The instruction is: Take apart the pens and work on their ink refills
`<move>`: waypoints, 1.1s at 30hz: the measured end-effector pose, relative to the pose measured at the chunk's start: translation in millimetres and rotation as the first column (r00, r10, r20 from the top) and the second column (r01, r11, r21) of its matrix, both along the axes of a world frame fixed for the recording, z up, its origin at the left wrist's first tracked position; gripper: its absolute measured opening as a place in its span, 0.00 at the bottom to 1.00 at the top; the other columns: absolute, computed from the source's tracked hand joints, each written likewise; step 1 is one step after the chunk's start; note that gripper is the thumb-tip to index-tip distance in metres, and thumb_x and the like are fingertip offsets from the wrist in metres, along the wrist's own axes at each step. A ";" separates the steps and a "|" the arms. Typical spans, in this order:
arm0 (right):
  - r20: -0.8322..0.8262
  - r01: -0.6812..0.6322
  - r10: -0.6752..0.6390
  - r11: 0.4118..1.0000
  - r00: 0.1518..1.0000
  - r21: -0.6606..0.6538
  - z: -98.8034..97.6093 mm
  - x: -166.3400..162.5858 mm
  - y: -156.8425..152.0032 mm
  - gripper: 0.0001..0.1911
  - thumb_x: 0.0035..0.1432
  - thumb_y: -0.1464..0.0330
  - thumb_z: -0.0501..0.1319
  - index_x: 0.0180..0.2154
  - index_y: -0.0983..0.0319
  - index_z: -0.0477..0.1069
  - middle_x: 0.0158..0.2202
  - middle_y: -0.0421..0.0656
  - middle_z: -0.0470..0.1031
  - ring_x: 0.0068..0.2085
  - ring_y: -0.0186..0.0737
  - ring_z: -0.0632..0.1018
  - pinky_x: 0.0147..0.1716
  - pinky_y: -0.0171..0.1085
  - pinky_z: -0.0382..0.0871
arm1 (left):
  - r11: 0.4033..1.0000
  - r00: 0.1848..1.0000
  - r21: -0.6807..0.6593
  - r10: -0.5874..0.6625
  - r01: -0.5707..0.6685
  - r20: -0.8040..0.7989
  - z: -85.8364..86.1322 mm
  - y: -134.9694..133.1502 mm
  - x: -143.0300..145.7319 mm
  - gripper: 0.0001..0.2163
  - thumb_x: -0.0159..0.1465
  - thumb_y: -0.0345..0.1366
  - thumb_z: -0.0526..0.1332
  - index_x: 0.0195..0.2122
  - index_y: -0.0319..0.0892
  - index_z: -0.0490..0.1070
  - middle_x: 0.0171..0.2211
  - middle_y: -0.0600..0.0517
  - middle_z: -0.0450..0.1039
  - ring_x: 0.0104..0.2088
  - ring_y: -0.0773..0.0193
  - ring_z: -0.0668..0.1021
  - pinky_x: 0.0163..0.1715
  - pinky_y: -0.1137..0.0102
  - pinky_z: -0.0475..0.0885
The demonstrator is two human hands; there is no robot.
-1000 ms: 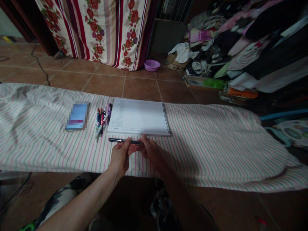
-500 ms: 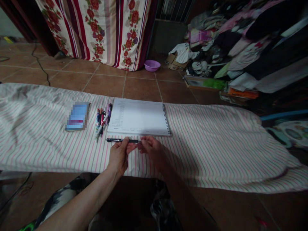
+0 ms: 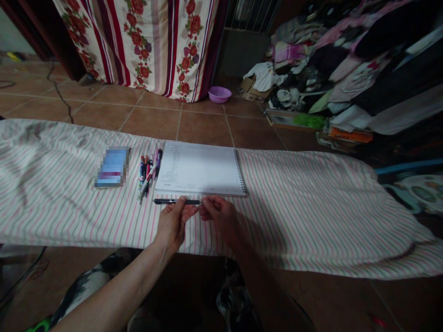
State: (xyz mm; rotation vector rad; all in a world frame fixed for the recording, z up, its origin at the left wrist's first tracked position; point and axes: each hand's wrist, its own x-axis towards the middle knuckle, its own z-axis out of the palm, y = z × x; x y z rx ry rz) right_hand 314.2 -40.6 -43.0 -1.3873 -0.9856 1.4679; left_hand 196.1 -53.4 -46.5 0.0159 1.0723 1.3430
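Observation:
A black pen [image 3: 166, 201] lies level between my hands, just in front of a spiral notebook [image 3: 207, 168]. My left hand [image 3: 173, 219] is closed round the pen's middle, thumb on top. At the pen's right end, the fingers of my right hand [image 3: 218, 212] are pinched together; they cover that tip, so any small part there is hidden. The notebook is open to a mostly blank white page, its wire binding on the right. Left of it, several pens [image 3: 148, 175] lie in a loose bunch. Farther left is a phone [image 3: 112, 167] with its screen lit and blurred.
A striped cloth [image 3: 311, 207] covers the long surface under everything. Beyond it are a tiled floor, a purple basin [image 3: 219, 94] and a floral curtain [image 3: 138, 46]. Clothes [image 3: 346, 69] are heaped at the far right. A dark cable [image 3: 60, 94] runs over the floor at left.
Both hands keep their hold on the pen with hardly any movement. The right fingertips have shifted very slightly at the pen's end.

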 end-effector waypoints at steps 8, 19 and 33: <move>-0.015 -0.034 0.035 0.998 0.999 0.052 -1.0 -0.2 0.0 0.13 0.44 0.62 0.64 0.29 0.64 0.68 0.20 0.38 0.72 0.21 0.30 0.72 0.23 0.31 0.68 | 1.000 0.998 0.022 -0.009 0.007 0.056 1.4 -0.7 -1.8 0.05 0.60 0.26 0.56 0.27 0.32 0.68 0.18 0.47 0.73 0.18 0.68 0.76 0.22 0.78 0.75; 0.090 0.005 -0.016 0.993 0.996 0.120 0.5 -0.6 0.9 0.10 0.46 0.63 0.60 0.29 0.64 0.68 0.22 0.38 0.71 0.20 0.29 0.69 0.21 0.31 0.66 | 1.000 0.999 0.015 -0.012 0.011 0.038 1.5 -0.6 -1.3 0.06 0.60 0.28 0.57 0.27 0.32 0.68 0.19 0.46 0.73 0.19 0.67 0.77 0.24 0.76 0.76; 0.142 -0.035 0.013 0.988 0.990 0.153 -5.0 0.8 2.2 0.10 0.46 0.65 0.60 0.32 0.64 0.68 0.20 0.36 0.69 0.20 0.30 0.69 0.23 0.31 0.65 | 1.000 0.998 -0.017 0.002 -0.001 0.060 5.0 0.0 -3.0 0.04 0.60 0.27 0.56 0.28 0.33 0.66 0.19 0.47 0.72 0.20 0.67 0.77 0.24 0.76 0.76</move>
